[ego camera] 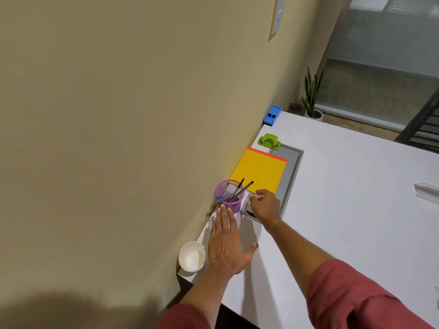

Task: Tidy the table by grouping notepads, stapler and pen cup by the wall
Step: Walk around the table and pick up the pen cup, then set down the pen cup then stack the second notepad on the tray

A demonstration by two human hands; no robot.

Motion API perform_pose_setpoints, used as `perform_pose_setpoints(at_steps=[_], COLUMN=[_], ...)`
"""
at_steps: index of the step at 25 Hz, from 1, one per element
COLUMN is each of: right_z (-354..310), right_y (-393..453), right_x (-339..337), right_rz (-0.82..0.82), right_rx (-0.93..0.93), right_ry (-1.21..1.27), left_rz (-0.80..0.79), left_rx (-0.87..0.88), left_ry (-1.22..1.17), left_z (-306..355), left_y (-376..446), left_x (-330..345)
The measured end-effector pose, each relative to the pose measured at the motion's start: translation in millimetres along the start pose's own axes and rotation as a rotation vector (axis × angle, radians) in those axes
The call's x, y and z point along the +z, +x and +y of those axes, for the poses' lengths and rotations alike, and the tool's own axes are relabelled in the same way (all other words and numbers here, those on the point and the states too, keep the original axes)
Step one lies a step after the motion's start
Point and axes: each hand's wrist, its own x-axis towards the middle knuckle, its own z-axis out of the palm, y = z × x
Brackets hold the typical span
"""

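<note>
Head view: a beige wall [118, 115] fills the left, and a white table [344, 186] runs along it with a grey inset panel [293, 167] near the wall. A yellow notepad [260, 170] with a red top strip lies flat against the wall, partly over the panel. The left hand [225, 248] rests flat and spread on the table, fingertips touching the base of the purple mesh pen cup [229, 198], which stands by the wall at the notepad's near corner and holds several pens. The right hand [266, 206] pinches the notepad's near edge, thumb and fingers closed on it. A white paper cup [192, 257] sits beside the left wrist. Farther along the wall sit a green hole punch [269, 140] and, at the far table corner, a blue stapler [272, 115].
</note>
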Motion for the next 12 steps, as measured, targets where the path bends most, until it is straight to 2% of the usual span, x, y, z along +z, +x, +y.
perform_pose_setpoints(at_steps=[4, 12], right_z=[16.8, 54.9], right_y=[-12.7, -31.9], right_x=[-32.9, -102.6], right_rz=[0.014, 0.174], right_rx=[-0.15, -0.174], right_ry=[-0.232, -0.499], left_rz=[-0.032, -0.003], left_rx=[0.106, 0.35], left_ry=[0.028, 0.019], left_z=[13.1, 61.9], left_y=[3.4, 29.8], left_x=[-1.4, -4.6])
